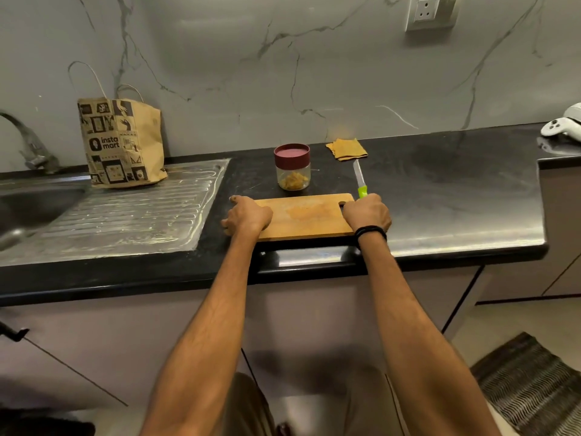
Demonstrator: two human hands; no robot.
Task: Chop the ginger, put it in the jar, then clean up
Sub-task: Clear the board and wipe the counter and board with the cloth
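A wooden chopping board [306, 215] lies on the black counter near its front edge. My left hand [246, 215] grips the board's left end. My right hand [366, 215] curls over the board's right end, by its handle hole, and holds a knife [360, 180] with a green handle, blade pointing away from me. Behind the board stands a clear jar [292, 171] with a maroon lid on it and chopped ginger at its bottom. A faint yellowish stain marks the board's middle.
A folded yellow cloth [346, 149] lies behind the knife. A steel sink with drainboard [125, 212] is on the left, with a brown paper bag [121, 143] and a tap [28, 143]. A white controller [562, 125] sits far right.
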